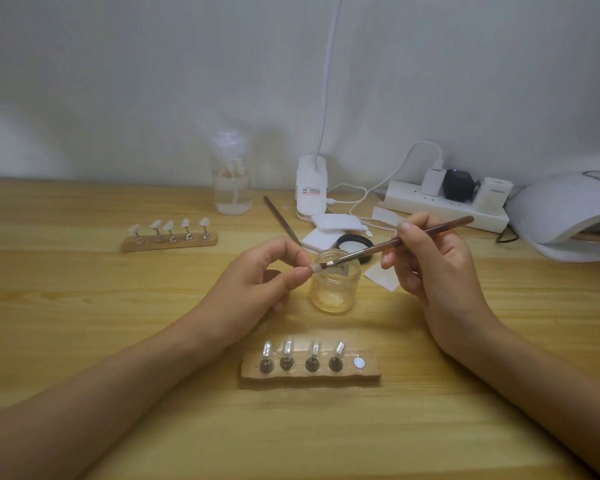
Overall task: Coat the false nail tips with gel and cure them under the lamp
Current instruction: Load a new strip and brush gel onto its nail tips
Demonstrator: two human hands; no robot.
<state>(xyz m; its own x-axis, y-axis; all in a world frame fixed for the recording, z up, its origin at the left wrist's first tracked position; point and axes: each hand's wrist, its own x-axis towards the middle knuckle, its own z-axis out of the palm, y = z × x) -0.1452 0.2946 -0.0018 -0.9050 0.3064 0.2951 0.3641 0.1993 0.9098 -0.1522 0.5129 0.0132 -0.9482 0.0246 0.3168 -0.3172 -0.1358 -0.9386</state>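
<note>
My left fingers (297,276) pinch one nail tip (314,268) between thumb and forefinger, just over the rim of the open jar (335,287). My right fingers (409,233) are curled round the brush (368,251), whose bristles touch that tip. On the tabletop (84,306), at 6 o'clock from the jar, a holder (368,370) carries four tips and one bare spot; a second holder (132,244) with five tips lies at 10 o'clock, and the lamp (561,209) sits at 2 o'clock.
</note>
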